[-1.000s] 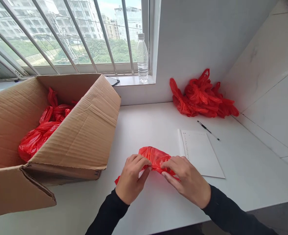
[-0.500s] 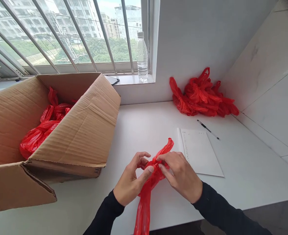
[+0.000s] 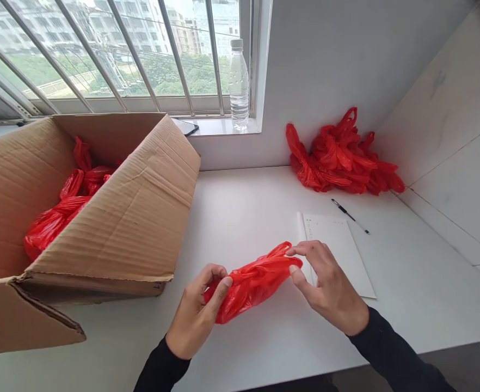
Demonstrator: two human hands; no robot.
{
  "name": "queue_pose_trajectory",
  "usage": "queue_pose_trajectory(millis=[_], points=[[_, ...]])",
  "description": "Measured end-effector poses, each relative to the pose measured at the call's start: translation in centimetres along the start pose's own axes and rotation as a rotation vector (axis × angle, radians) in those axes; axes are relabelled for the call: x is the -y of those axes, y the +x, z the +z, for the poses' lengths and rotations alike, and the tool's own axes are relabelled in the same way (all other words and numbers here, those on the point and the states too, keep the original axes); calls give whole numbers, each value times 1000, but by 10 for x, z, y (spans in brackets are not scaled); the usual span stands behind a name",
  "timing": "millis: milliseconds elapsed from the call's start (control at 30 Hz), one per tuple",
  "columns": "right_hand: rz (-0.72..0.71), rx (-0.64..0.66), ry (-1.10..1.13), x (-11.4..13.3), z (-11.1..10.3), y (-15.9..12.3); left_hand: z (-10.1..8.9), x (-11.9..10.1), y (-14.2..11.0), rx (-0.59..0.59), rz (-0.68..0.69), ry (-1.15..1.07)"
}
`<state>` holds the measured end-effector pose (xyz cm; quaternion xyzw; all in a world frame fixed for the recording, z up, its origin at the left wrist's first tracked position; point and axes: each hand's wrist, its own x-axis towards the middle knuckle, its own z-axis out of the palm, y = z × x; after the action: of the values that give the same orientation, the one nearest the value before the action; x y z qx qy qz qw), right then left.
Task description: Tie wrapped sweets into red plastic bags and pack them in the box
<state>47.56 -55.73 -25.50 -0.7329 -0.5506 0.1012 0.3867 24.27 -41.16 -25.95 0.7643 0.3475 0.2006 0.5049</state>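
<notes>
A crumpled red plastic bag (image 3: pixel 258 283) stretches between my two hands, slanting up to the right above the white table. My left hand (image 3: pixel 201 310) is closed on its left end, with the thumb on top. At the other end, where a loop of the bag sticks up, is my right hand (image 3: pixel 330 283). Its thumb and index finger are apart on either side of the bag's tip, the thumb touching or almost touching the plastic.
A cardboard box (image 3: pixel 121 218) with red bags (image 3: pixel 54 223) inside stands at left. More red bags (image 3: pixel 342 158) are heaped by the wall. Paper sheets (image 3: pixel 346 250) and a pen (image 3: pixel 349 215) lie at right. A water bottle (image 3: pixel 239 87) and a phone (image 3: pixel 189 128) rest on the sill.
The bag, gathered and hanging down between my hands before, now lies stretched out sideways. My left hand has moved left, my right hand right, and its fingers have spread.
</notes>
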Motion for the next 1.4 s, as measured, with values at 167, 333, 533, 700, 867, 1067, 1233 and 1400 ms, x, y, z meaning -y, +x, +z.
queue_pose_trajectory(millis=[167, 333, 533, 700, 867, 1067, 1233, 1400], points=[[-138, 96, 22, 19, 19, 6, 15, -14, -2, 72, 91, 79], [-86, 106, 69, 15, 13, 6, 14, -16, -4, -37, 230, 237], [293, -27, 185, 0, -13, 0, 4, -8, -5, -283, 97, 152], [253, 10, 253, 13, -5, -2, 21, -25, -9, -239, 318, 345], [166, 54, 253, 23, -10, 0, 16, -33, -8, -220, 329, 326], [372, -267, 466, 4, -29, 4, 0, -39, -7, -463, 30, -117], [364, -288, 511, 8, -25, 6, 10, -50, -15, -298, 263, 154], [360, -368, 618, 24, -40, 2, -5, -67, -27, -308, 396, 71]])
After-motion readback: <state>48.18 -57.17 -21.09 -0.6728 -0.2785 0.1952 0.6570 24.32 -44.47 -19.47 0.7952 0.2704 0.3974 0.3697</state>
